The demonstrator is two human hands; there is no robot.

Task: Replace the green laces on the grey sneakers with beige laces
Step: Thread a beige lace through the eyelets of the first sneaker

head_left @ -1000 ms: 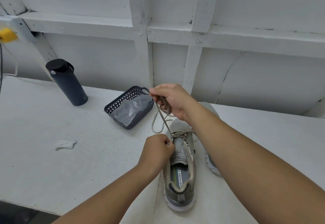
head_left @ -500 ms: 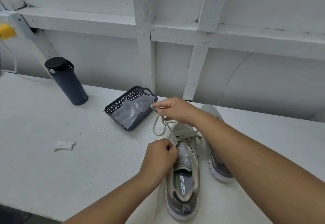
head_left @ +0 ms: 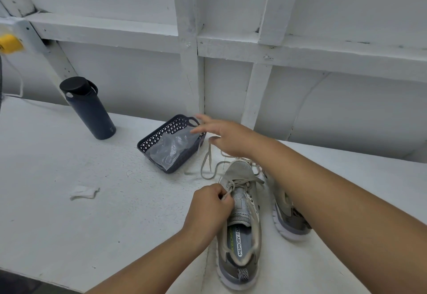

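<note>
A grey sneaker [head_left: 242, 231] stands toe away from me on the white table, a beige lace [head_left: 208, 164] threaded through its front eyelets. The lace's loose length lies looped on the table ahead of the toe. My left hand [head_left: 208, 208] pinches the lace at the shoe's left eyelets, fingers curled. My right hand [head_left: 221, 136] hovers above the loose lace beside the basket, fingers spread and blurred, holding nothing. The second grey sneaker [head_left: 288, 222] lies to the right, mostly hidden under my right forearm.
A dark mesh basket [head_left: 159, 136] holding a clear plastic bag [head_left: 172, 149] sits just left of the loose lace. A dark bottle [head_left: 89, 108] stands at the back left. A crumpled white scrap [head_left: 84, 192] lies on the table [head_left: 69, 224]. A white framed wall rises behind.
My right hand has lowered, let go of the lace and opened its fingers. The lace has dropped onto the table. My left hand keeps its pinch at the eyelets.
</note>
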